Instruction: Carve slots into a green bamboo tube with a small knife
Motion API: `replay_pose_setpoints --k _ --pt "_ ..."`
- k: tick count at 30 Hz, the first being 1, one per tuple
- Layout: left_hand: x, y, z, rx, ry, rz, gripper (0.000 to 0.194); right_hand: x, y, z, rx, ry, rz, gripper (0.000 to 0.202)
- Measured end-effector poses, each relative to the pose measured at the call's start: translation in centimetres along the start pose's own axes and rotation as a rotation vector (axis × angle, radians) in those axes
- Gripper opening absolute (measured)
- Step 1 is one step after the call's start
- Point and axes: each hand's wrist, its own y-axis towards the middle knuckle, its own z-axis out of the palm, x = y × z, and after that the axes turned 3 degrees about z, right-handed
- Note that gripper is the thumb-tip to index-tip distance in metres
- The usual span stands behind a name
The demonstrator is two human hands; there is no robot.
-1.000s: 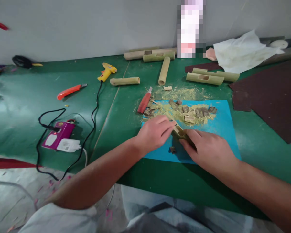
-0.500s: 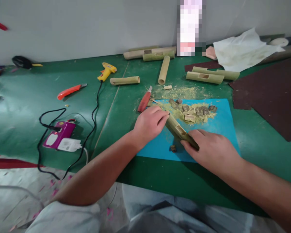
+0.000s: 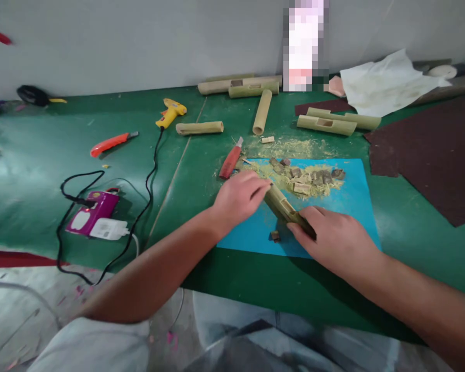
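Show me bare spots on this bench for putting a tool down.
Bare green table left of the orange utility knife; bare blue mat right of the right hand. Crowded: the shavings pile and bamboo tubes behind.

Matt green bamboo tube (image 3: 284,205); smooth blue plastic mat (image 3: 352,199); fibrous shavings (image 3: 290,181)

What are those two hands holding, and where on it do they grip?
One bamboo tube, lying on the blue mat. The left hand grips its far end; the right hand grips its near end.

bare forearms, pale grey sleeve (image 3: 89,346), grey trousers (image 3: 279,341)
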Motion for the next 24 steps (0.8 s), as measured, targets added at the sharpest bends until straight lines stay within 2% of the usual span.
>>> replay_pose_setpoints --k 4,8,11,15,18,22,24 --pt "0.26 0.01 0.0 0.033 -0.032 0.034 0.029 -0.02 0.02 -0.09 -0.007 0.0 -0.021 0.028" --pt "0.43 -0.03 -0.13 -0.004 -0.009 -0.023 0.027 -0.07 -0.04 -0.02 -0.022 0.004 -0.016 0.031" --pt "0.45 0.01 -0.23 0.034 -0.037 0.031 0.026 -0.04 -0.1 0.12 -0.027 0.009 -0.022 0.032" --pt "0.52 0.14 -0.27 0.007 -0.01 0.017 0.027 0.0 -0.1 0.18 -0.042 0.004 -0.013 0.031" --pt "0.65 0.13 -0.23 0.066 -0.018 0.075 0.028 -0.04 -0.01 0.02 -0.019 0.011 -0.014 0.029" --pt "0.49 -0.04 -0.12 0.028 0.027 0.049 0.03 -0.13 0.06 -0.13 0.005 0.004 0.002 0.029" --pt "0.26 -0.14 -0.09 0.068 0.009 0.09 0.03 -0.16 0.07 -0.13 0.019 0.003 0.003 0.029"
